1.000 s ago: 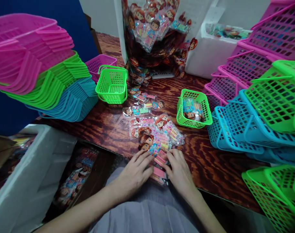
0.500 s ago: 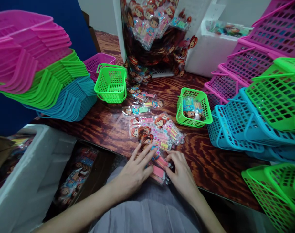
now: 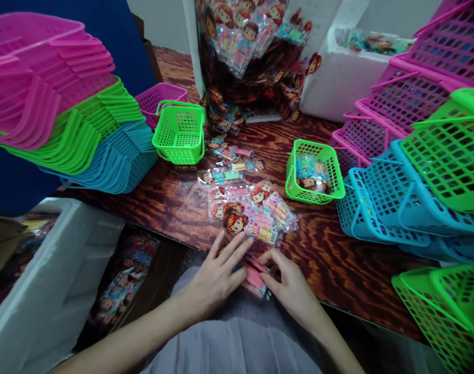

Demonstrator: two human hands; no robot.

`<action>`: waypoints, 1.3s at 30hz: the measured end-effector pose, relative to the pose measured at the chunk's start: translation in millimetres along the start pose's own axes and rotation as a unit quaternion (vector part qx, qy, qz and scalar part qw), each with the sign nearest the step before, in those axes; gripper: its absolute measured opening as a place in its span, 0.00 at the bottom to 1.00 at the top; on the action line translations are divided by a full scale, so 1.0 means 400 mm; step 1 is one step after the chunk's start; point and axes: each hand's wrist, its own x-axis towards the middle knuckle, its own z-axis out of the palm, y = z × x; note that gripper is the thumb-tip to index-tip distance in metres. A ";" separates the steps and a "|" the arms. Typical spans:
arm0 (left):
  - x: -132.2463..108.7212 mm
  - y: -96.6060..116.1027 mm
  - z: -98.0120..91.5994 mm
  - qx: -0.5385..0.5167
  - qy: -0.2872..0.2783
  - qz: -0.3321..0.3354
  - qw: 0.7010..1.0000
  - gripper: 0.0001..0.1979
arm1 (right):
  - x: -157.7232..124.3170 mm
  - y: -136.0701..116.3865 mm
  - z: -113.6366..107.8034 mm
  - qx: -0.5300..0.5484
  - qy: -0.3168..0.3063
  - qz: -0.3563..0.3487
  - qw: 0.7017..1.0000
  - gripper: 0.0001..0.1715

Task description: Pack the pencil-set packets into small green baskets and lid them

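Pinched pink packets (image 3: 254, 280) at right end with right hand (image 3: 290, 285); rested left hand (image 3: 218, 271), loosely spread, over left end. Located packets between both hands, at near edge of counter (image 3: 174, 210).

Wood-grain bench (image 3: 318, 254), dark reddish brown, runs under and beyond both hands. Far left of left hand (image 3: 221, 275): tall nested basket stack, pink baskets (image 3: 34, 88) on top, green baskets (image 3: 81, 122) mid, blue baskets (image 3: 122, 161) at bottom. Blue panel (image 3: 112, 31) behind it. Lone pink basket (image 3: 145, 98) past the stack, ahead-left of hands. White foam box (image 3: 77, 234) lower, left of left hand; cardboard edge (image 3: 1, 236) beyond it, cut off. Right of right hand (image 3: 289, 288): pink lattice baskets (image 3: 408, 96), then blue ones (image 3: 410, 208). Second foam box (image 3: 330, 88) far ahead-right of hands. Grey wall (image 3: 166, 21) at back.
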 end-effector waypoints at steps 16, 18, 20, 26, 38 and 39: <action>0.015 0.003 0.001 0.029 -0.066 -0.011 0.997 0.16 | 0.071 0.011 -0.050 -0.197 0.135 -0.077 0.968 0.16; 0.021 0.004 0.002 0.010 -0.078 -0.015 0.997 0.14 | 0.085 0.031 -0.041 -0.277 0.145 -0.079 0.947 0.26; 0.019 0.006 0.006 -0.008 -0.092 -0.023 0.995 0.16 | 0.085 0.037 -0.031 -0.309 0.126 -0.075 0.940 0.24; 0.002 0.011 0.017 -0.018 -0.118 -0.039 0.992 0.19 | 0.061 -0.002 -0.027 -0.304 0.091 -0.088 0.944 0.12; -0.012 0.014 0.027 -0.028 -0.013 -0.036 0.999 0.17 | 0.045 -0.003 -0.006 -0.253 0.037 -0.107 0.961 0.15; -0.014 0.015 0.027 -0.026 0.005 -0.036 0.999 0.17 | 0.044 -0.002 -0.007 -0.257 0.027 -0.110 0.960 0.16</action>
